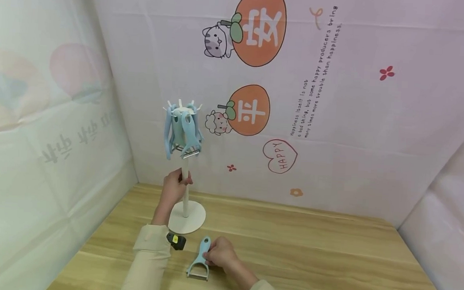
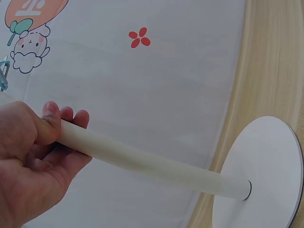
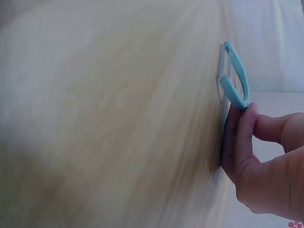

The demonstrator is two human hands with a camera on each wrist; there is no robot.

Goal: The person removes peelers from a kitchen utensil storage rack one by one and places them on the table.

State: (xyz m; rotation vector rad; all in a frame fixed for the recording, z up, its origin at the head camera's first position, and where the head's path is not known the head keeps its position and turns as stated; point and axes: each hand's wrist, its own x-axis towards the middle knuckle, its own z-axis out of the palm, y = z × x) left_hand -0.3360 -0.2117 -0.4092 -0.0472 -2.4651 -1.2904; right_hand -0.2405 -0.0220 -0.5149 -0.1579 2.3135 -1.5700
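A white stand with a round base (image 1: 187,224) rises from the table, and several light blue peelers (image 1: 190,131) hang from the hooks at its top. My left hand (image 1: 175,185) grips the stand's pole (image 2: 137,154) below the peelers, thumb and fingers curled round it. Low on the table, one more light blue peeler (image 1: 202,256) lies with its handle away from me and its blade end toward me. My right hand (image 1: 222,252) pinches its handle from the right side. In the right wrist view, the peeler's forked head (image 3: 239,83) sticks out past the fingertips.
The wooden table (image 1: 309,256) meets a printed cloth backdrop (image 1: 357,126) at its far edge. White cloth walls (image 1: 27,159) stand at both sides. A small black device (image 1: 176,241) is on the left wrist, near the stand's base.
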